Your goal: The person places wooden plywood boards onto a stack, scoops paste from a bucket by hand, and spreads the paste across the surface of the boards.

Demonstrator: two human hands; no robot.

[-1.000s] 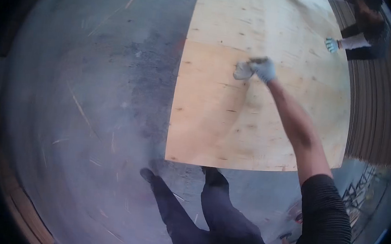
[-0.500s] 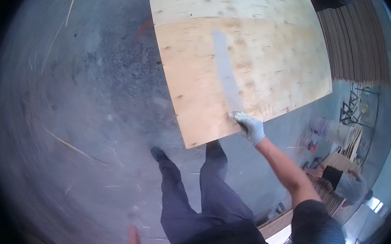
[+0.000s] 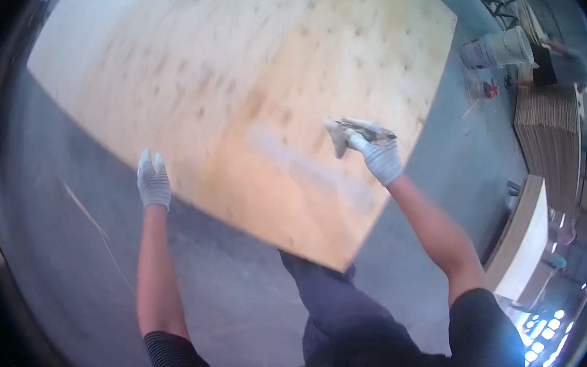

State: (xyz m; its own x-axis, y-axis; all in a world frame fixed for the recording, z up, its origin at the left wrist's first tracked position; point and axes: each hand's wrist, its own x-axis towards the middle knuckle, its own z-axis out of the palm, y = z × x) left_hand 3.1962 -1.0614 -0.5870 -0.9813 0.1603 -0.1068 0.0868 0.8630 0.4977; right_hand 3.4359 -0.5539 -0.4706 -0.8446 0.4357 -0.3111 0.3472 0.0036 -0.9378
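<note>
A large plywood sheet (image 3: pixel 178 71) with knots and dark marks lies in front of me. A pale grey streak of filler (image 3: pixel 308 169) runs across its near right part. My right hand (image 3: pixel 377 154), in a whitish glove, is closed around a putty knife (image 3: pixel 336 137), its flared blade pointing left above the sheet. At the sheet's near left edge is my left hand (image 3: pixel 153 181), also gloved, with its fingers stretched out and nothing in them. Whether those fingertips touch the edge I cannot tell.
To the right stand a whitish bucket (image 3: pixel 511 49) and a small red item (image 3: pixel 490 90) on the floor. Beyond them are a tall stack of thin sheets (image 3: pixel 549 128) and a white-faced slab (image 3: pixel 520 236). Another person (image 3: pixel 570 69) is at the upper right. Wood slivers lie on the floor.
My view has turned, so the sheet now spreads farther left. The left hand has risen from low beside my legs to the sheet's edge. My right hand has lifted off the streak's near end.
</note>
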